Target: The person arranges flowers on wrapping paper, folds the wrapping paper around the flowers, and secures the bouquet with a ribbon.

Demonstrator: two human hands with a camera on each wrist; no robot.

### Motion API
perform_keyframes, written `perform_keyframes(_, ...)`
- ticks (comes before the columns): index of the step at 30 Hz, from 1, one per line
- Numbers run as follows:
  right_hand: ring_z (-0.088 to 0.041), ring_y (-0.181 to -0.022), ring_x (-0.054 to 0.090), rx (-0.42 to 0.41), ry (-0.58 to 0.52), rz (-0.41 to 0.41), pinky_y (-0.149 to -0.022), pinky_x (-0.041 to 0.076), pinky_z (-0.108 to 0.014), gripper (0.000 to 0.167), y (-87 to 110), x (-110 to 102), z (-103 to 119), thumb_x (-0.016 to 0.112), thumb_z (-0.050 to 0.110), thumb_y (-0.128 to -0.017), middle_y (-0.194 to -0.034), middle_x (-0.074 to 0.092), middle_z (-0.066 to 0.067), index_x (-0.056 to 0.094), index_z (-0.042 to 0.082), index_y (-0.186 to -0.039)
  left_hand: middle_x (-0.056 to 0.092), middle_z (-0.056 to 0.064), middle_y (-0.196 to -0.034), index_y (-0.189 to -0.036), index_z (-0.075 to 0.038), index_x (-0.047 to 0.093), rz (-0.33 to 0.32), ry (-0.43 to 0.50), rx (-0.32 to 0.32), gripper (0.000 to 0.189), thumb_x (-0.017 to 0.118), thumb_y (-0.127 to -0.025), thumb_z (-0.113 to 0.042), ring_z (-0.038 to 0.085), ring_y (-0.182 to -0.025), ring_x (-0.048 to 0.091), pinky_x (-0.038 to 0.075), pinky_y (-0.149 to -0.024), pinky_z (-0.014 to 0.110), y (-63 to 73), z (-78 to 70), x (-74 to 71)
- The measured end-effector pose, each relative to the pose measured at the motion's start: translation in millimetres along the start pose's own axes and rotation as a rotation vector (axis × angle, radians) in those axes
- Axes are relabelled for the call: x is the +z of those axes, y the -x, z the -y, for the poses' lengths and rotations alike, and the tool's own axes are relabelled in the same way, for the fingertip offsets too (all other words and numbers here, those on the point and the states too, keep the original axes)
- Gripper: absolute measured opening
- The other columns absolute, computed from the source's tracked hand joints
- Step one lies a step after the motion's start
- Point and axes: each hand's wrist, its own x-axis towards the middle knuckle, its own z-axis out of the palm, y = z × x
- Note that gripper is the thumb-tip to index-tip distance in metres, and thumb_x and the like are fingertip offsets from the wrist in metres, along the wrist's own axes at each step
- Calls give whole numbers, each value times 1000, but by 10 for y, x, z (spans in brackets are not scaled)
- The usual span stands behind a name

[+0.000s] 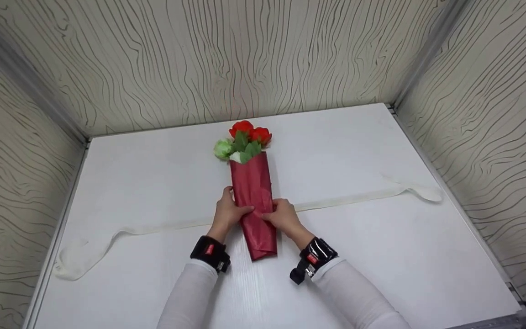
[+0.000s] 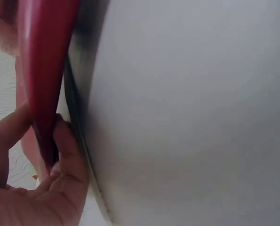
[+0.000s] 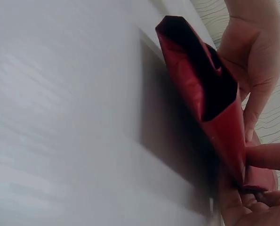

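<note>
A bouquet (image 1: 253,192) in dark red wrapping paper lies lengthwise in front of me, with red flowers (image 1: 242,129), a pale green flower (image 1: 223,149) and green leaves showing at its far end. My left hand (image 1: 229,210) grips its left edge, thumb on top and fingers underneath. On the opposite edge, my right hand (image 1: 283,214) pinches the paper the same way. The right wrist view shows the open, folded lower end of the wrapping (image 3: 196,75) raised off the table, with a shadow below. A long cream ribbon (image 1: 349,199) runs crosswise beneath the bouquet.
The white tabletop (image 1: 144,178) is bordered by wood-grain patterned panels (image 1: 226,59) at the back and both sides. The ribbon's left end (image 1: 69,269) curls near the left edge, and its right end (image 1: 427,194) loops near the right edge.
</note>
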Motion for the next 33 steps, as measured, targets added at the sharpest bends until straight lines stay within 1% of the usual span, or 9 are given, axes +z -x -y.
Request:
perform_keyframes(6, -22, -78, 63, -73, 137, -56, -68, 53, -37, 37, 20, 16, 2, 80, 17, -80, -90, 67, -14, 64, -7, -102, 54, 27, -115, -137, 10, 42, -56, -171, 122, 81, 86, -75, -18, 38, -103, 58, 48, -90, 47, 26, -10, 37)
perform_keyframes(9, -26, -79, 64, -128, 220, -89, -68, 53, -39, 40, 48, 27, 9, 81, 21, -81, -90, 66, -17, 62, -8, -101, 50, 23, -106, -132, 9, 47, -97, -306, 204, 72, 85, -77, -20, 36, -95, 57, 50, -83, 47, 87, -12, 51)
perform_keyframes(12, -32, -86, 63, -201, 341, -135, -73, 53, -43, 48, 107, 37, 1, 79, 21, -82, -95, 63, -21, 59, -12, -110, 49, 21, -102, -126, 6, 54, -142, -465, 310, 59, 82, -81, -20, 34, -91, 55, 51, -75, 46, 204, -17, 51)
perform_keyframes(15, -35, -93, 59, -319, 470, -167, -78, 52, -45, 53, 193, 24, -16, 74, 20, -86, -103, 57, -22, 54, -12, -124, 52, 21, -105, -121, -1, 60, -135, -597, 412, 45, 78, -85, -20, 34, -92, 56, 53, -70, 46, 371, -12, 46)
perform_keyframes(18, -34, -101, 55, -416, 537, -137, -84, 50, -45, 54, 284, -7, -30, 73, 20, -88, -113, 53, -22, 53, -6, -132, 55, 23, -115, -121, -4, 64, -87, -674, 489, 39, 75, -87, -21, 38, -101, 58, 53, -78, 47, 521, 35, 55)
perform_keyframes(22, -41, -114, 50, -402, 596, -48, -89, 49, -49, 57, 390, -50, -43, 76, 23, -86, -125, 47, -28, 55, 0, -134, 54, 25, -123, -126, -4, 65, -66, -723, 529, 43, 73, -89, -25, 41, -108, 56, 51, -87, 49, 623, 110, 77)
perform_keyframes(25, -47, -118, 47, -346, 671, -10, -88, 50, -53, 60, 432, -58, -56, 76, 29, -86, -128, 45, -33, 55, 3, -137, 55, 24, -124, -126, -5, 66, -87, -754, 532, 43, 72, -89, -27, 41, -105, 56, 53, -79, 50, 632, 139, 92)
perform_keyframes(29, -47, -119, 47, -317, 775, -17, -89, 48, -55, 61, 440, -42, -71, 73, 37, -88, -128, 47, -32, 55, 9, -139, 55, 23, -125, -127, -7, 66, -81, -786, 519, 45, 72, -89, -29, 39, -102, 56, 53, -70, 49, 618, 148, 101)
perform_keyframes(33, -46, -118, 48, -310, 813, -46, -89, 47, -56, 60, 444, -26, -64, 72, 39, -88, -126, 49, -30, 55, 11, -139, 54, 23, -128, -129, -8, 65, -69, -808, 506, 45, 71, -90, -31, 39, -102, 56, 53, -72, 49, 612, 143, 98)
